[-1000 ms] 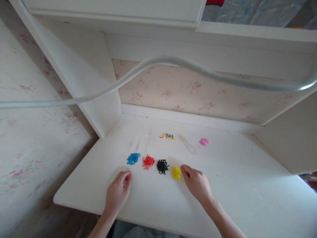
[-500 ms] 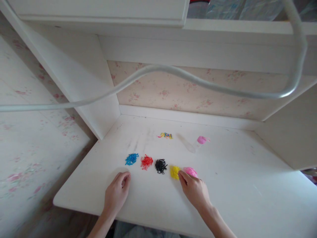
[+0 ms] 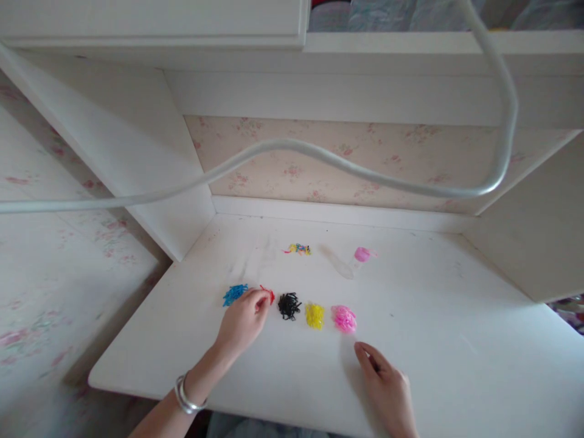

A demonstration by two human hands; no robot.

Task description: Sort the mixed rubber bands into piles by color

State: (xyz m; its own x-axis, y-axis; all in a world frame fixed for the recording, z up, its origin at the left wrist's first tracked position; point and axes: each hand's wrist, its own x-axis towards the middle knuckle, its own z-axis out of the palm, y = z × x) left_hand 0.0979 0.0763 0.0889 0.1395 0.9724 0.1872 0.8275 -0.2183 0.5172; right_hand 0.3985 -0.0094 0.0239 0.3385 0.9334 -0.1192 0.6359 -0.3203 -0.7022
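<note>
My left hand [image 3: 246, 313], fingers pinched together, reaches onto the pile of small red rubber bands [image 3: 271, 296] and covers most of it. Whether a band sits between the fingertips is hidden. My right hand [image 3: 383, 380] hovers over the white desk just in front of the pile of pink bands [image 3: 344, 319], thumb and forefinger closed at the tips; I cannot make out anything in them. Between the hands lie a black pile [image 3: 289, 306] and a yellow pile [image 3: 314, 316]. The blue pile [image 3: 235, 294] is partly behind my left hand.
Farther back on the desk [image 3: 433, 353] lie a small multicoloured piece [image 3: 298, 249] and a clear item with a pink part [image 3: 362, 254]. A white cable [image 3: 283, 145] crosses in front of the view. Cabinet panels stand at left, right and above.
My left hand has moved forward and right onto the red pile. My right hand has drawn back from the yellow and pink piles toward the near right. The view has shifted slightly.
</note>
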